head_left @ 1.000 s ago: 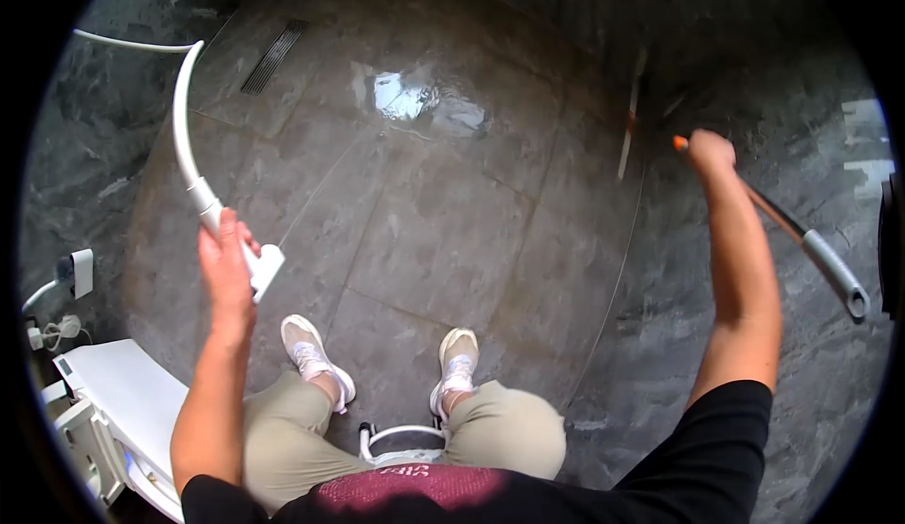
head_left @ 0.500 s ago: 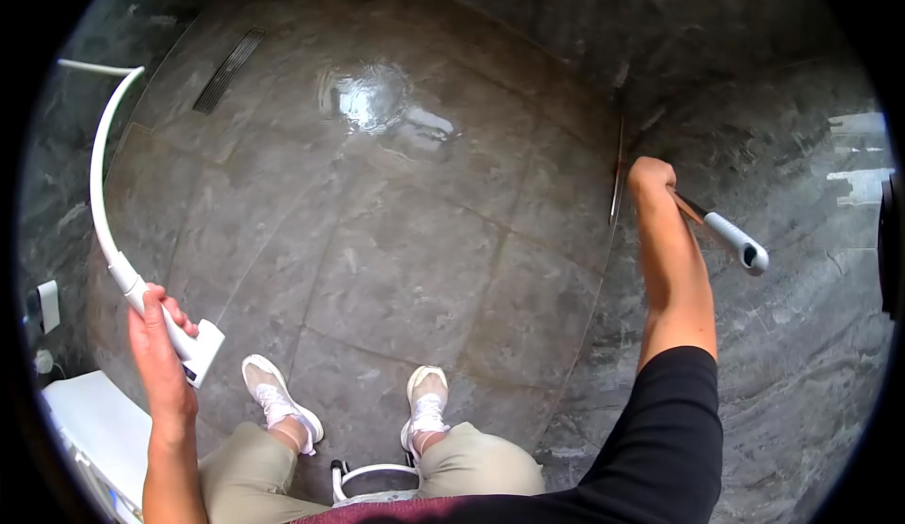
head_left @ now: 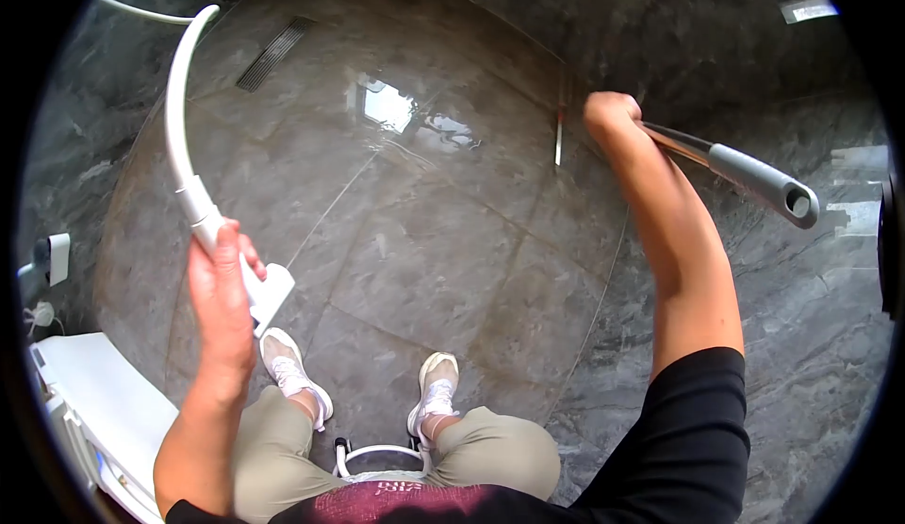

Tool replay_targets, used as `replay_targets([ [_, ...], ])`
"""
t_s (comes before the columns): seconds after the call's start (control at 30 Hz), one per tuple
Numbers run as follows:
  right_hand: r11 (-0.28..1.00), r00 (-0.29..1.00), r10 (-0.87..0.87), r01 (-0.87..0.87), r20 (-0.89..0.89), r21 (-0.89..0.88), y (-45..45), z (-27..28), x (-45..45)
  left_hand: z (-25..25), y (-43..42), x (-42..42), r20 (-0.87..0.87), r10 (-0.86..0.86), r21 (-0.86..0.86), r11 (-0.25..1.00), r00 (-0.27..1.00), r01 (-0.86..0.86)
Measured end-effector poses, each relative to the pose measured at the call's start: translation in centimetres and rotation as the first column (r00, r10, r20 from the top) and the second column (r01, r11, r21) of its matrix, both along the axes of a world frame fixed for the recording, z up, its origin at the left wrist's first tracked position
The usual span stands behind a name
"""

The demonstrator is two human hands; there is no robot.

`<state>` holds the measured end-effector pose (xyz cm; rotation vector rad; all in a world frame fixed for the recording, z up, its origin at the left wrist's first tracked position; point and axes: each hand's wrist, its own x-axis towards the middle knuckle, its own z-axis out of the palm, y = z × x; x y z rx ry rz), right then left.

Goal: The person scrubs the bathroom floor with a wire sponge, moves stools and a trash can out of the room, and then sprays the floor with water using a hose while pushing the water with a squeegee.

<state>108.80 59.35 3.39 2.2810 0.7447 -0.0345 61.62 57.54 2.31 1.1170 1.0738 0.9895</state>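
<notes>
My left hand (head_left: 224, 284) is closed around the white handle of a handheld shower head (head_left: 269, 293), whose hose (head_left: 176, 114) arches up and away to the left. From near its head a thin pale line crosses the floor to rippling water; I cannot tell whether it is a jet or a seam. On the right, my right hand (head_left: 613, 109) grips a metal pole with a grey rubber handle (head_left: 764, 183), its end loop toward me. A narrow red-and-silver strip (head_left: 559, 138) shows left of that hand; whether it belongs to the pole is unclear.
Wet grey tiles (head_left: 405, 260) cover the floor, with a puddle (head_left: 424, 128) reflecting light. A slotted drain (head_left: 273, 55) lies at the far left. Dark marbled walls (head_left: 707, 43) rise around. A white appliance or furniture piece (head_left: 104, 383) stands lower left, and a white-framed seat (head_left: 377, 453) is beneath me.
My left hand and the shower head have shifted up and to the right in view. My right hand has moved up and left, and more of the pole's handle shows.
</notes>
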Motion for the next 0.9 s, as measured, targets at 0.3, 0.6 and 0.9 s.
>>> replay_targets([
  [0.3,0.959,0.955,0.283,-0.282,-0.082,0.022,10.3,1.7,-12.6,-0.7,0.9,-2.9,-0.019,0.073,0.02,0.997,0.997,-0.073],
  [0.6,0.79,0.866,0.455,-0.286,-0.207,0.542,-12.7,6.5,-13.2,0.6,0.1,-8.8,-0.091,0.107,0.064,0.993,0.99,-0.101],
  [0.9,0.613,0.687,0.078,0.538,-0.723,0.578,-56.9,-5.0,-27.9,0.1,-3.0,-12.9,-0.196,0.079,0.074,0.995,0.977,-0.066],
])
